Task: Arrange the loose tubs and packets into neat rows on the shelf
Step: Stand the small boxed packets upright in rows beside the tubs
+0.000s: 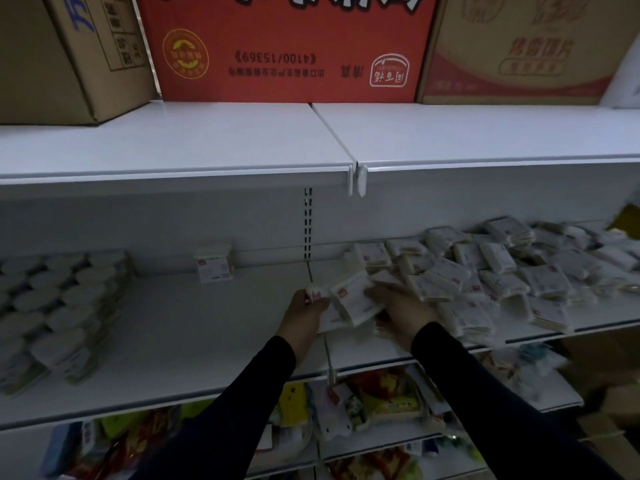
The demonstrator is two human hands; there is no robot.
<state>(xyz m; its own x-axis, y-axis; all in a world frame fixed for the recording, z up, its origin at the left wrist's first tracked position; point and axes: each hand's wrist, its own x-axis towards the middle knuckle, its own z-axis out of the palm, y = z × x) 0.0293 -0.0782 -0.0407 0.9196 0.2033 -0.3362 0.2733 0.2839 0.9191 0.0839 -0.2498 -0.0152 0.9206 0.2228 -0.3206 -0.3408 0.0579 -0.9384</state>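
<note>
While both hands are meeting mid-shelf (pixel 194 317), my left hand (pixel 306 311) and right hand (pixel 401 308) are gripping white packets (pixel 353 299), fingers curling around their edges.

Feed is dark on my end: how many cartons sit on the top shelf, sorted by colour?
Brown cartons: 2, left and right
Red carton: 1
Total: 3

Bare shelf (pixel 194 317) between tubs (pixel 59 306) and packet heap (pixel 502 271).
</note>
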